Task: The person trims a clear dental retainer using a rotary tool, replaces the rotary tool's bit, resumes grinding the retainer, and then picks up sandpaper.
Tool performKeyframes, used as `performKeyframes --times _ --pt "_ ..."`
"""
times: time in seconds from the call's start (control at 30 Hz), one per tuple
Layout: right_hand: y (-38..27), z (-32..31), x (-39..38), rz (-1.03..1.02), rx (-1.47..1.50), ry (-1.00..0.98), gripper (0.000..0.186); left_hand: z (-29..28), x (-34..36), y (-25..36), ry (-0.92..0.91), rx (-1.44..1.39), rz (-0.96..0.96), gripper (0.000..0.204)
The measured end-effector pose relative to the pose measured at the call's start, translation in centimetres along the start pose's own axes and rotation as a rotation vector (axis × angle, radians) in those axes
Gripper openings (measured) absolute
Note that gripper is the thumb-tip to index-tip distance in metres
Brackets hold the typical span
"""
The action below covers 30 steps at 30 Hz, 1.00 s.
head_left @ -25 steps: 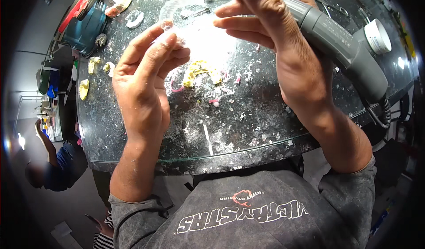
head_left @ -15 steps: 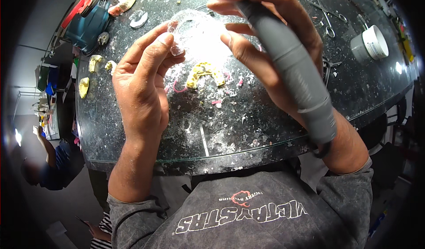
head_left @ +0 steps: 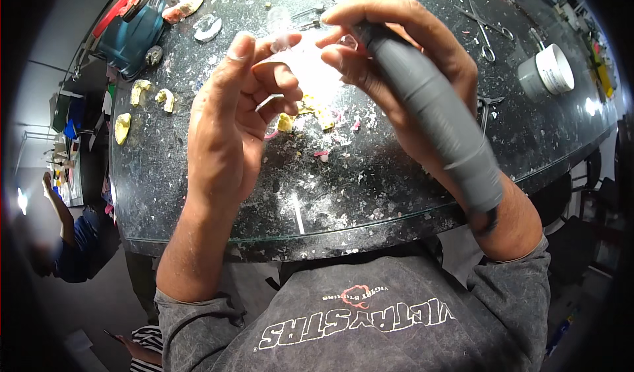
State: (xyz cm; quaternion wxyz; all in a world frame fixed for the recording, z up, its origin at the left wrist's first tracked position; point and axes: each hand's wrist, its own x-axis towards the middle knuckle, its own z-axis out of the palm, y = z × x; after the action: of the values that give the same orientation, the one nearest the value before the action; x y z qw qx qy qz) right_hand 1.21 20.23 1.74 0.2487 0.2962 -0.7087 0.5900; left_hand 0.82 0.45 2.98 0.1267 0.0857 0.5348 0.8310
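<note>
My left hand (head_left: 234,124) has curled fingers around a clear, thin plastic piece (head_left: 281,38), which is blurred in the glare near the fingertips. My right hand (head_left: 429,55) grips a dark grey handpiece (head_left: 439,124) lying diagonally through it, its upper end between thumb and fingers, close to my left fingertips. Another clear bit (head_left: 348,41) shows between the right fingers; whether it joins the plastic piece I cannot tell. Under both hands a crumbly yellow arch-shaped piece (head_left: 323,117) lies on the dark, dust-speckled table (head_left: 356,193) among pink scraps.
Scissors (head_left: 482,28) and a white tub (head_left: 555,68) are at right. At left are a teal machine (head_left: 132,38), a pink-and-white cast (head_left: 185,2) and yellow fragments (head_left: 122,127). A co-worker (head_left: 79,246) in dark blue and another person's striped-clad arm (head_left: 145,345) appear beyond the table's left side.
My left hand has moved right and turned, fingers more curled. The handpiece has swung over the front of my right hand. The clear piece shows less distinctly than half a second ago.
</note>
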Motion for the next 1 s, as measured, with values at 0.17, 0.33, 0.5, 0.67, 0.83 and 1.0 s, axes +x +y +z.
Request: performKeyframes --times 0.17,0.33,0.5,0.67,0.83,1.0 --pt "0.1 0.4 0.2 0.248 0.438 0.093 0.019 0.3 -0.3 -0.9 0.069 0.223 0.176 0.028" --pt "-0.9 -0.1 0.6 0.296 0.251 0.114 0.021 -0.6 -0.1 -0.7 -0.009 -0.021 0.098 0.022" --pt "-2.8 -1.3 1.2 0.553 0.323 0.034 0.031 -0.9 0.0 -0.7 0.022 0.009 0.133 0.023" --pt "-2.8 -1.0 1.1 0.552 0.311 0.025 0.031 -0.6 0.0 -0.7 0.045 0.056 0.128 0.022" --pt "-2.6 -0.8 0.8 0.542 0.309 0.027 0.031 -0.6 0.0 -0.8 0.046 0.077 0.141 0.021" --pt "-2.2 -0.6 0.8 0.534 0.312 0.039 0.031 -0.9 0.1 -0.8 0.02 0.107 0.175 0.022"
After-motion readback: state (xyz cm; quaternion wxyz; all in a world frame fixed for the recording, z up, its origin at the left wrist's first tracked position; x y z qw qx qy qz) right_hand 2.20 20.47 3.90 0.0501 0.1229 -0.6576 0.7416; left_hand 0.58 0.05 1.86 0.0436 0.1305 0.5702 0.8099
